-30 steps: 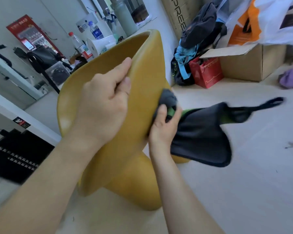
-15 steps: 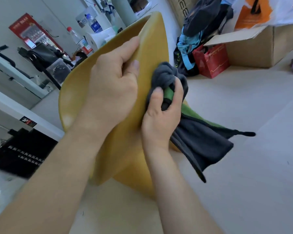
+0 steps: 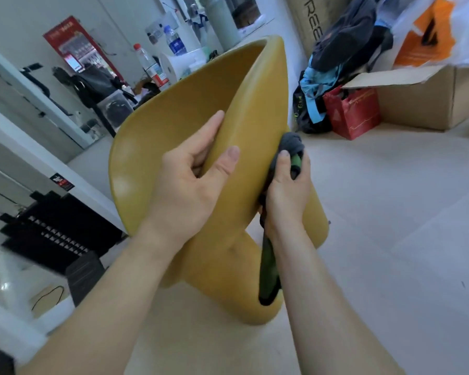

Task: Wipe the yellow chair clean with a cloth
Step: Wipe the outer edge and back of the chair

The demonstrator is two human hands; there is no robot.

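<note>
The chair [image 3: 173, 125], its edge clamped in the fingers [image 3: 209, 131] of the left hand [image 3: 190, 185], could be tipped if the cloth [image 3: 291, 143], clenched in the right hand [image 3: 287, 196], is pressed too hard.

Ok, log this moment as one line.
left hand: grips edge of yellow moulded plastic chair | right hand: presses bunched dark grey cloth against chair's outer side | phase: wiping
</note>
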